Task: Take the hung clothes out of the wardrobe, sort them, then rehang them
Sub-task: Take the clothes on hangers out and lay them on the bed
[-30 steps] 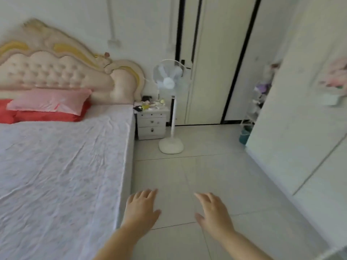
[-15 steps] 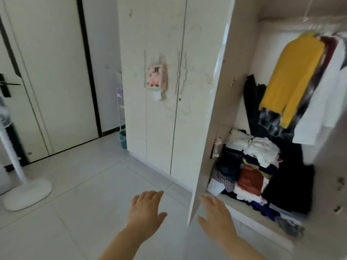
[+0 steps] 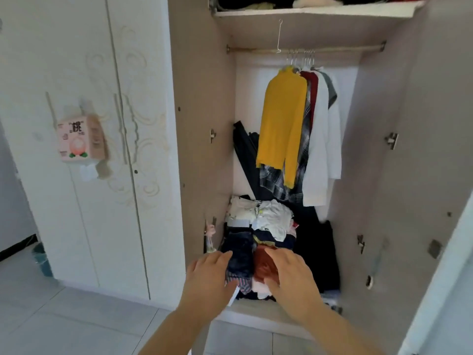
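The wardrobe (image 3: 202, 103) stands open in front of me. From its rail (image 3: 332, 49) hang several garments on wire hangers: a yellow long-sleeved top (image 3: 282, 121) in front, then a plaid piece (image 3: 304, 149), a dark red one (image 3: 312, 80) and a white shirt (image 3: 323, 139). A lone empty hanger (image 3: 279, 37) hooks the rail to their left. My left hand (image 3: 208, 280) and my right hand (image 3: 291, 275) are held out low, fingers straight, holding nothing, in front of the folded pile (image 3: 258, 231) on the wardrobe floor.
The closed white wardrobe doors (image 3: 84, 149) to the left carry a pink tissue pack (image 3: 79, 140). A top shelf (image 3: 317, 11) holds more clothes. The open right door (image 3: 440, 265) edges the frame. A teal bin (image 3: 42, 261) stands on the tiled floor (image 3: 64, 319) at left.
My view has swung from the bed and fan round to face the open wardrobe. Both hands stay raised and empty, now in front of the folded pile.
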{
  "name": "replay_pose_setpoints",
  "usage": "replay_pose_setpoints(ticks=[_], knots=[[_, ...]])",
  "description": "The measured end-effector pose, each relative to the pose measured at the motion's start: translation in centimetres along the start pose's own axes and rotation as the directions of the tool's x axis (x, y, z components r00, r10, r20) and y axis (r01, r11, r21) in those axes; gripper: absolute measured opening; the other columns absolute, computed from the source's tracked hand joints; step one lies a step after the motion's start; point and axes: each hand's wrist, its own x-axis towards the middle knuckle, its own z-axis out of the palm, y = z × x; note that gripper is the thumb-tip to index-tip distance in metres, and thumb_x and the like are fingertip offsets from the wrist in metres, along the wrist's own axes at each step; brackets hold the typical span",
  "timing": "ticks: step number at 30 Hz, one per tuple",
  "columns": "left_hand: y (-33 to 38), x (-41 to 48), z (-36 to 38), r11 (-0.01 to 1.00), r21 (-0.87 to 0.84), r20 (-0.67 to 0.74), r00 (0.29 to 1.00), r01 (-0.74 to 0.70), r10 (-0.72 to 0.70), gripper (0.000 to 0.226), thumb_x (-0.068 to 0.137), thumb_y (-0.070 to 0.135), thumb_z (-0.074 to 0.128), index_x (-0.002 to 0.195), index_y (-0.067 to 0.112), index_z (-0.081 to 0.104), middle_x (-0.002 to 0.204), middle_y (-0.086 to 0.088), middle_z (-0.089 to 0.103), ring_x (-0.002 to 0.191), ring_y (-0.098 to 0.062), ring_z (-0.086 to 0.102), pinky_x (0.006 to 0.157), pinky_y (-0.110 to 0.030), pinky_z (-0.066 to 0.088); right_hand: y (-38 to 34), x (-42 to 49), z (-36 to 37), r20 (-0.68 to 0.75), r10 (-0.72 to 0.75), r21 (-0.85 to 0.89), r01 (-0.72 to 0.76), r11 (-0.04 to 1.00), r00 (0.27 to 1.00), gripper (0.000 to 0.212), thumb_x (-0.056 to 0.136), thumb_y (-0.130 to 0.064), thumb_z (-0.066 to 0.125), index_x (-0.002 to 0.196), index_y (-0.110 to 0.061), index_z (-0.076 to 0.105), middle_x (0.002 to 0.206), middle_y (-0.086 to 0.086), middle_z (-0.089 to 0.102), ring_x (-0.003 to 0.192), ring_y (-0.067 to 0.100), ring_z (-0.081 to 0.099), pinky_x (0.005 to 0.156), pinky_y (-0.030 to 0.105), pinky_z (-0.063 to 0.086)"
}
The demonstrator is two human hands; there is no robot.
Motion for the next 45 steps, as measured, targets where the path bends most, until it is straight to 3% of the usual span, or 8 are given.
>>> replay_pose_setpoints(ticks=[5, 13, 30, 39, 45], knots=[[0.3, 10.3, 0.1, 0.992, -0.039, -0.045, 0.992, -0.123, 0.122, 0.059, 0.089, 0.052, 0.042, 0.142, 0.034, 0.022, 0.144, 0.013, 0.033, 0.133, -0.011, 0.029, 0.11, -0.036, 0.02, 2.4, 7.3, -1.6, -0.114, 0.059, -0.024, -0.062, 0.998, 0.992, 0.058, 0.09, -0.038, 0.05, 0.142, -0.031, 0.026, 0.141, -0.008, 0.033, 0.129, 0.015, 0.031, 0.109, 0.028, 0.027], [1.5, 25.2, 0.6, 0.964, -0.147, -0.124, 0.971, -0.223, 0.206, 0.057, 0.091, 0.046, 0.045, 0.142, 0.031, 0.025, 0.144, 0.012, 0.034, 0.132, -0.011, 0.03, 0.11, -0.031, 0.023, 7.4, 18.9, -4.1, -0.238, 0.08, -0.063, -0.097, 0.993, 0.968, 0.057, 0.091, -0.035, 0.051, 0.142, -0.031, 0.027, 0.142, -0.008, 0.032, 0.129, 0.015, 0.031, 0.107, 0.026, 0.026], [5.8, 57.9, 2.4, 0.958, -0.187, -0.335, 0.931, -0.219, 0.148, 0.058, 0.093, 0.046, 0.044, 0.144, 0.027, 0.025, 0.146, 0.008, 0.035, 0.135, -0.013, 0.028, 0.108, -0.032, 0.023, 24.1, 50.2, -8.4, -0.363, -0.105, -0.126, 0.062, 0.99, 0.926, 0.058, 0.092, -0.029, 0.052, 0.144, -0.028, 0.027, 0.145, -0.001, 0.032, 0.132, 0.018, 0.029, 0.111, 0.031, 0.026], [5.4, 72.8, 2.2, 0.93, -0.202, -0.439, 0.877, -0.307, 0.194, 0.056, 0.093, 0.044, 0.045, 0.143, 0.025, 0.028, 0.145, 0.004, 0.037, 0.133, -0.015, 0.032, 0.108, -0.034, 0.028, 27.0, 65.0, -11.2, -0.452, -0.285, -0.344, 0.13, 0.93, 0.845, 0.054, 0.092, -0.03, 0.053, 0.142, -0.023, 0.033, 0.142, 0.002, 0.036, 0.129, 0.02, 0.032, 0.106, 0.032, 0.029], [5.0, 83.2, 0.8, 0.898, -0.225, -0.502, 0.835, -0.378, 0.225, 0.055, 0.092, 0.044, 0.046, 0.142, 0.026, 0.029, 0.144, 0.003, 0.037, 0.132, -0.016, 0.032, 0.109, -0.037, 0.03, 27.1, 75.6, -14.7, -0.546, -0.293, -0.4, 0.063, 0.914, 0.785, 0.054, 0.092, -0.029, 0.05, 0.142, -0.024, 0.031, 0.144, 0.0, 0.032, 0.131, 0.019, 0.027, 0.105, 0.031, 0.028]])
